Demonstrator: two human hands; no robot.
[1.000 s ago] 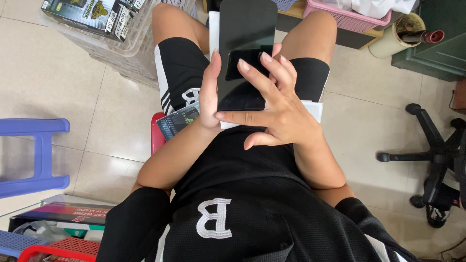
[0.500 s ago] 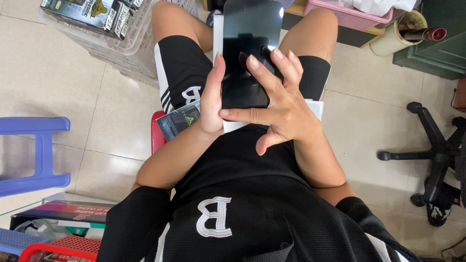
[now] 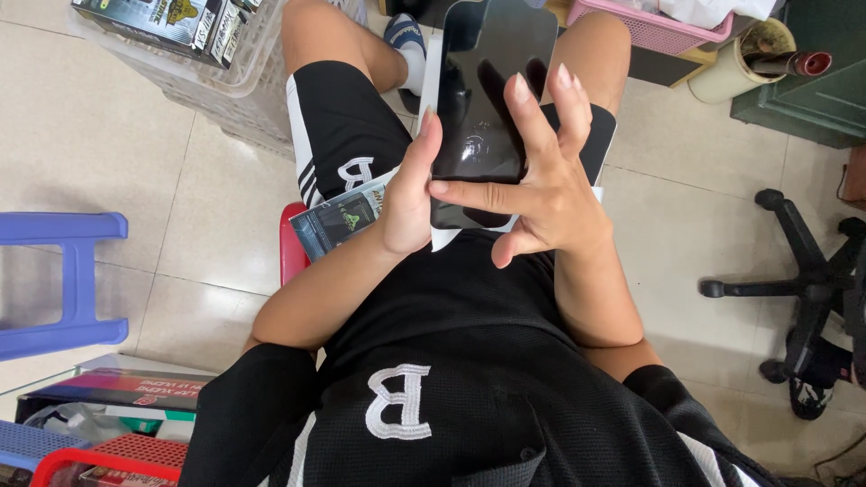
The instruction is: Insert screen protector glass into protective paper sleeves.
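I sit on a red stool (image 3: 290, 248) with a dark glossy flat panel (image 3: 505, 54) propped on my lap between my thighs. A white sheet (image 3: 431, 81) shows behind its left edge. My left hand (image 3: 408, 194) grips the panel's lower left edge, thumb up along the side. My right hand (image 3: 541, 180) lies on the panel's face with fingers spread and pointing up, its thumb stretched left toward my left hand. A small dark printed packet (image 3: 338, 221) rests on my left thigh under my left wrist.
A blue plastic stool (image 3: 63, 280) stands at the left. A clear basket of boxes (image 3: 225, 81) sits at top left, a pink basket (image 3: 658, 27) and a beige cylinder (image 3: 740, 63) at top right. An office chair base (image 3: 794, 280) is at the right. A red basket (image 3: 108, 455) is at lower left.
My right hand's fingers have slid further up the panel's face and spread. The left hand keeps its grip on the edge.
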